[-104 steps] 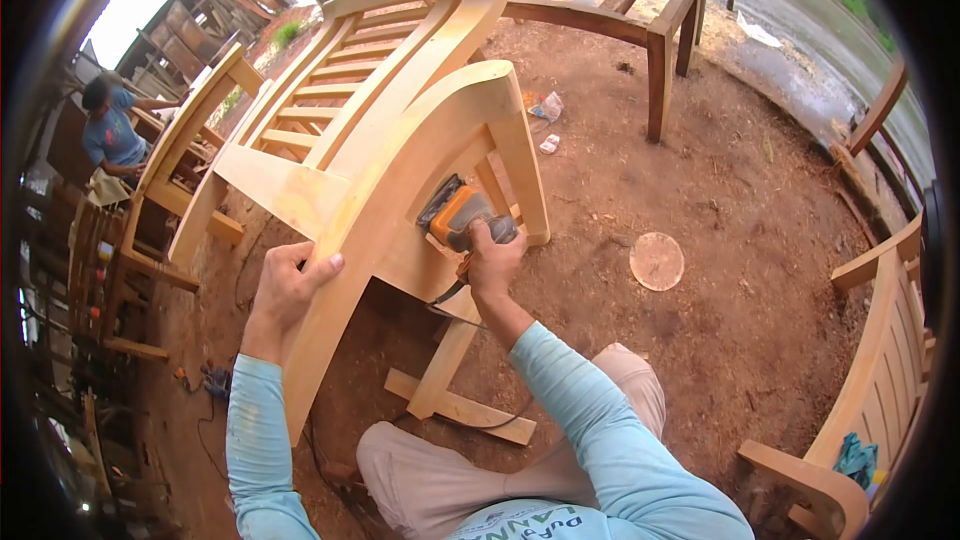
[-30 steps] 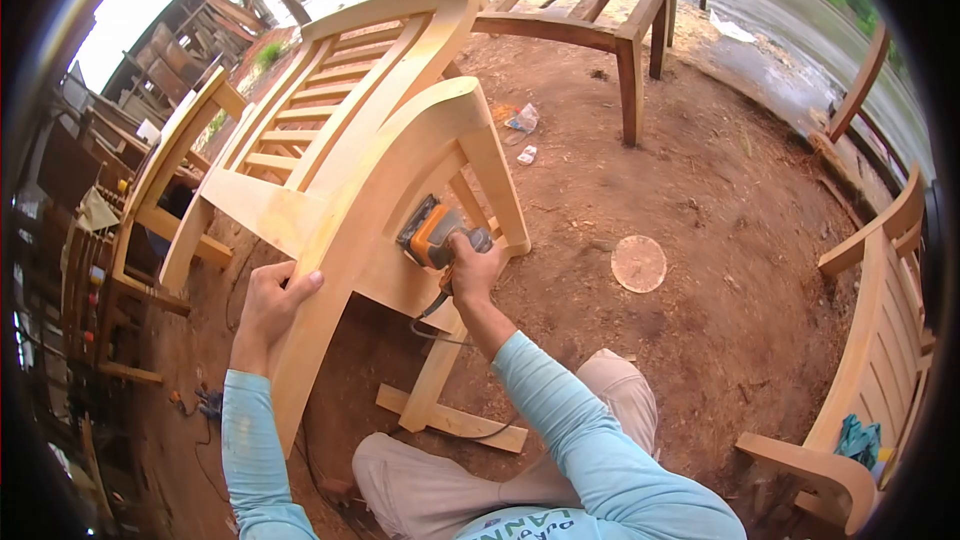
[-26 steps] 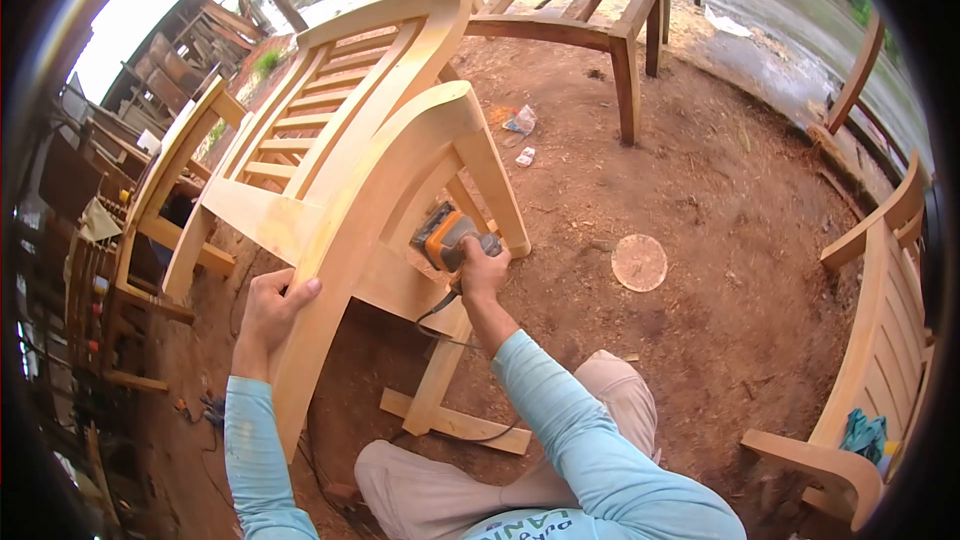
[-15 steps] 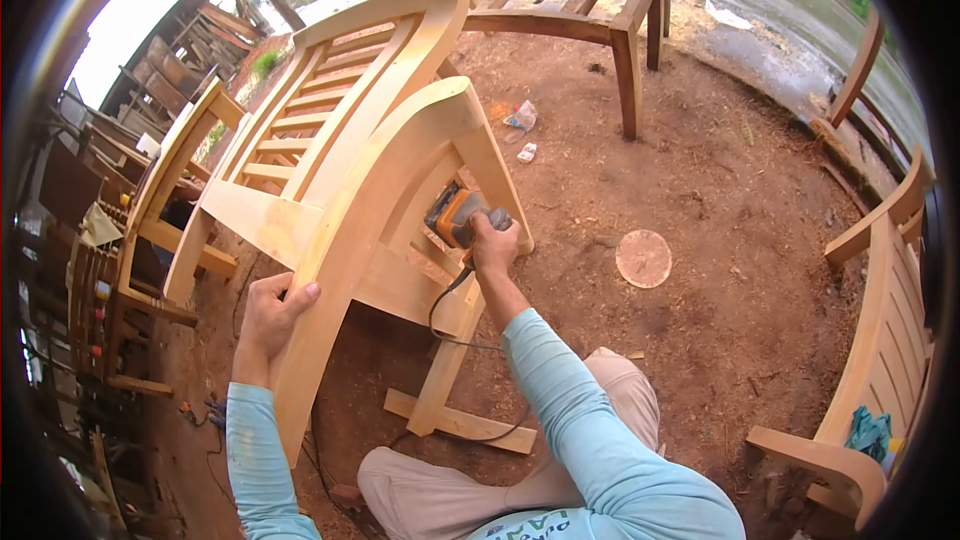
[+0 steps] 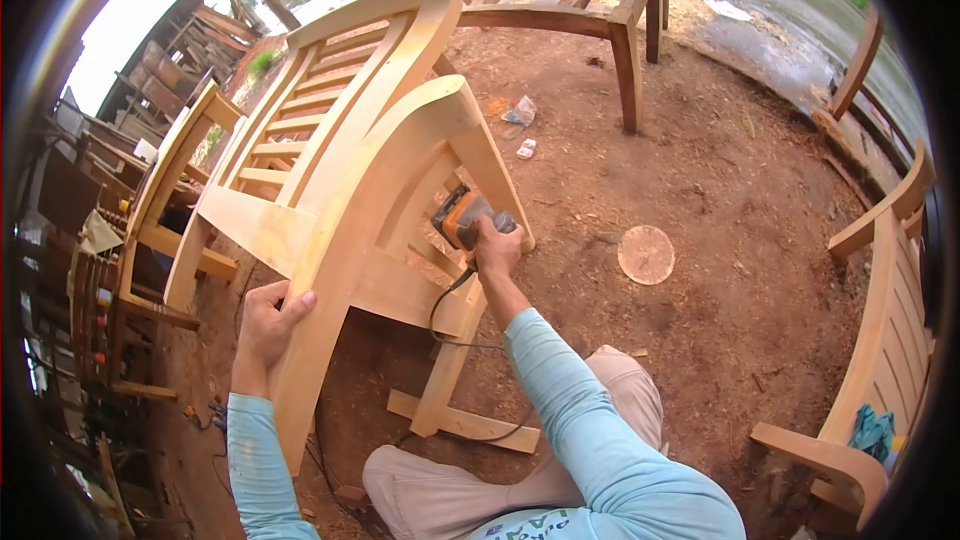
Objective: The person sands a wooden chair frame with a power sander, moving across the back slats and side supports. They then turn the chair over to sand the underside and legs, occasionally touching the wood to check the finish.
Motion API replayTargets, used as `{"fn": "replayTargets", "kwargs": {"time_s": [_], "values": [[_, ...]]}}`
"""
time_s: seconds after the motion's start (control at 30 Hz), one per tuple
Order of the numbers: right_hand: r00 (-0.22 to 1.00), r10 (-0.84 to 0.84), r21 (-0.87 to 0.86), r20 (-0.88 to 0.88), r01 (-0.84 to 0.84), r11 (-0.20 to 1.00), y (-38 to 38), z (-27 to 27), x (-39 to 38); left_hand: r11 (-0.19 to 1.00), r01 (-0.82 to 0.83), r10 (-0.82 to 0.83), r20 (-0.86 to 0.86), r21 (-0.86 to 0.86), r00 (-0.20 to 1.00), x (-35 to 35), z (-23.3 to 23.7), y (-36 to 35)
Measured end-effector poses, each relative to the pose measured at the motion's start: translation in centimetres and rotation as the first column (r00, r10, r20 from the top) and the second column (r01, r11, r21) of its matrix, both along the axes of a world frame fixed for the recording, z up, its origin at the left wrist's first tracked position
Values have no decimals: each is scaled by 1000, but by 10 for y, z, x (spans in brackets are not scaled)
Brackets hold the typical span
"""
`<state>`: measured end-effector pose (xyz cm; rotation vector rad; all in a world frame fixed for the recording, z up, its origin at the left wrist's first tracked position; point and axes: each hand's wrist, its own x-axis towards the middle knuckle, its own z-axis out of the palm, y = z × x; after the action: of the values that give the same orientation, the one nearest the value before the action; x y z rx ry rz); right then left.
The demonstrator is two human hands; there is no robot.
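A pale, unfinished wooden chair (image 5: pixel 345 205) with a curved arm and slatted back lies tipped over in front of me. My left hand (image 5: pixel 268 328) is closed round the edge of its long curved side piece, thumb on top and fingertips hidden behind the wood. In my right hand (image 5: pixel 497 250) is an orange and black electric sander (image 5: pixel 461 219), held against the inner side of the chair's far frame piece. Its sole is partly hidden, so exact contact is hard to see. A black cord (image 5: pixel 436 312) hangs from the sander and runs down under the chair.
A brown wooden bench frame (image 5: pixel 560 15) stands at the back. Another slatted chair (image 5: pixel 880 330) with a teal cloth (image 5: pixel 872 432) is at the right. A round wooden disc (image 5: pixel 646 255) lies on the dirt floor. More chair frames (image 5: pixel 150 210) and stacked wood stand left.
The sander and my right hand have shifted slightly right and down along the chair's inner side. My left hand keeps its hold, and the view has tilted a little.
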<state>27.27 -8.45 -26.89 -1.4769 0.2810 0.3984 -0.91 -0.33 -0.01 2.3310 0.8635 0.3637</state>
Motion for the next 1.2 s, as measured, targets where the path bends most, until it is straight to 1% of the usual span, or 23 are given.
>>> {"fn": "replayTargets", "kwargs": {"time_s": [0.07, 0.13, 0.17, 0.2, 0.23, 0.27, 0.33, 0.43, 0.53, 0.63, 0.73, 0.87, 0.93, 1.13, 1.2], "values": [[998, 10, 31, 60, -12, 999, 0, 13, 3, 1000, 4, -4, 2, 7, 1000, 0, -1, 1], [992, 20, 46, 125, -26, 999, 0, 24, 5, 1000, 9, -9, -33, 10, 999, 2, 2, 0], [991, 9, 26, 137, -13, 1000, 3, 16, 3, 1000, 12, -12, -51, 13, 999, 2, 4, -1], [988, -4, 9, 151, 3, 1000, 8, 3, 3, 1000, 5, -4, -44, 25, 999, 1, 3, -1], [985, -20, -3, 170, 21, 1000, 9, 1, 4, 999, 0, 1, -33, 42, 999, 1, 1, 0], [990, -13, -8, 141, 14, 1000, 10, -2, 5, 998, -5, 7, -25, 57, 1000, 1, 0, 1], [997, 5, -20, 71, -3, 1000, 5, -3, 2, 1000, -1, 2, -30, 31, 1000, 2, 2, -1], [994, -33, 51, 104, 28, 998, 5, 7, -4, 1000, 4, -3, -36, 30, 999, 2, 4, -3], [993, 6, 38, 117, -10, 999, -3, 28, -10, 999, 9, -8, -48, 32, 999, 2, 4, -2], [994, -1, 41, 108, -3, 999, 2, 12, -8, 999, 6, -4, -45, 37, 999, 2, 4, -3], [999, 17, 37, 35, -18, 999, -2, 5, -9, 999, 7, -6, -34, 39, 999, 3, 3, -2], [996, 23, 34, 87, -26, 999, -2, 15, -10, 999, 19, -19, -10, 37, 1000, -2, -3, 4], [993, 44, 17, 110, -46, 999, -4, 24, -11, 999, 14, -13, -25, 35, 1000, -1, 0, 1], [999, -3, 91, -35, 6, 996, 0, -8, -10, 998, -4, 7, -53, 57, 999, 0, 1, 0], [999, 3, 42, -50, 0, 999, 0, -27, -4, 998, -11, 14, -62, 58, 998, 1, 3, 0]]}}
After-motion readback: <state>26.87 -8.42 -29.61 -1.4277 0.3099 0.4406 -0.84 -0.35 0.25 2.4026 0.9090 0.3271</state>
